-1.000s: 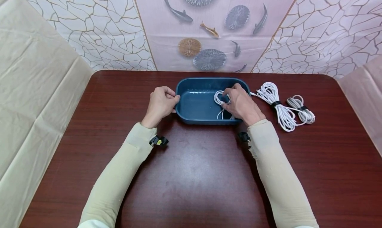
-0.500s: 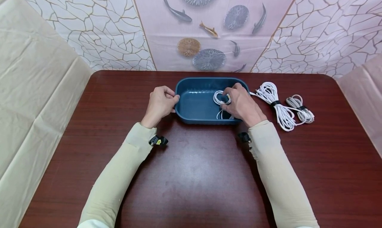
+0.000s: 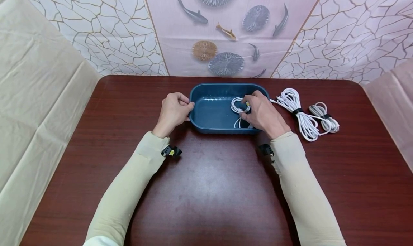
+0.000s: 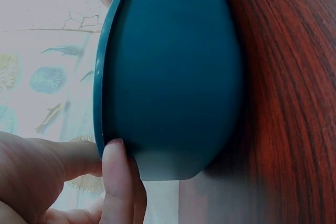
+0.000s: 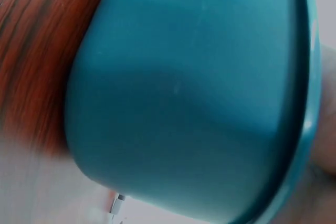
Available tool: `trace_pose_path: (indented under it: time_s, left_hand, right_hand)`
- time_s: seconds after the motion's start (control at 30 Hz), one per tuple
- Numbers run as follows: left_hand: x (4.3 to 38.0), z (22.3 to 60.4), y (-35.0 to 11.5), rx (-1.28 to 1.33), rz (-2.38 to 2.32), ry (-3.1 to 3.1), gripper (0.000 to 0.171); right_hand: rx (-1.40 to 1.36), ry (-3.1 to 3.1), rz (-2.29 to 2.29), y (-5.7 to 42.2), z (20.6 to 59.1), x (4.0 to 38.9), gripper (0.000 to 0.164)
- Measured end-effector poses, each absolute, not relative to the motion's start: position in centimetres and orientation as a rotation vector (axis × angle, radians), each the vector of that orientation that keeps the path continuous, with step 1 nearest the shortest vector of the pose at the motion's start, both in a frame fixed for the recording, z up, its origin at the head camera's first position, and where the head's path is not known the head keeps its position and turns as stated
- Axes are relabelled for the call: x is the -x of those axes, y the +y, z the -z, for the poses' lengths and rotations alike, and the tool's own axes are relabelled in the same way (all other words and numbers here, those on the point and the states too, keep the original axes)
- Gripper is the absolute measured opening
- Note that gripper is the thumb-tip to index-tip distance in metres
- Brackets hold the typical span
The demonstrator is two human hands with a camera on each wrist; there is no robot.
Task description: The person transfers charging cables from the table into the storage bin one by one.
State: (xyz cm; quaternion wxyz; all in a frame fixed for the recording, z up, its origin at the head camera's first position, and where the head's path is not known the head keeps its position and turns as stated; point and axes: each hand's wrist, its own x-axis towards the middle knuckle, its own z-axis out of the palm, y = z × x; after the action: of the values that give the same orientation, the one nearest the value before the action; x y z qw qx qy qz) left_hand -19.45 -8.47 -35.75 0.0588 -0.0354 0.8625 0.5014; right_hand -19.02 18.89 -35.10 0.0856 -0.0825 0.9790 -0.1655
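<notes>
A blue oblong plastic bin (image 3: 211,114) stands near the back of the table. At its left end, my left hand (image 3: 171,112) pinches the rim; the left wrist view shows the thumb and a finger (image 4: 118,174) on either side of the wall. My right hand (image 3: 262,113) reaches over the right end into the bin. Its thumb and fingers grip a coiled white cable (image 3: 235,106), and a small yellow bit shows by the fingertips. A loose end of thin white cable (image 3: 237,123) lies below the coil. The right wrist view is mostly filled by the bin's outer wall (image 5: 173,77).
Right of the bin lies a white cable bundle (image 3: 298,111) with a black tie, its plug end beside the bin wall. A smaller greyish cable bundle (image 3: 326,119) lies against it. Behind the table (image 3: 206,188) hangs a patterned cloth (image 3: 226,31).
My right wrist has shifted slightly to the right, with the fingers still at the coil. The left hand and the bin stay nearly in place.
</notes>
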Motion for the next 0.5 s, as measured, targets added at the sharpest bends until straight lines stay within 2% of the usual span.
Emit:
trace_pose_path:
  time_s: [0.5]
  left_hand:
    - [19.42,35.74,-8.44,0.102,-1.517,2.612,0.019]
  right_hand:
    - [0.292,2.958,0.481,19.24,34.86,18.49,0.043]
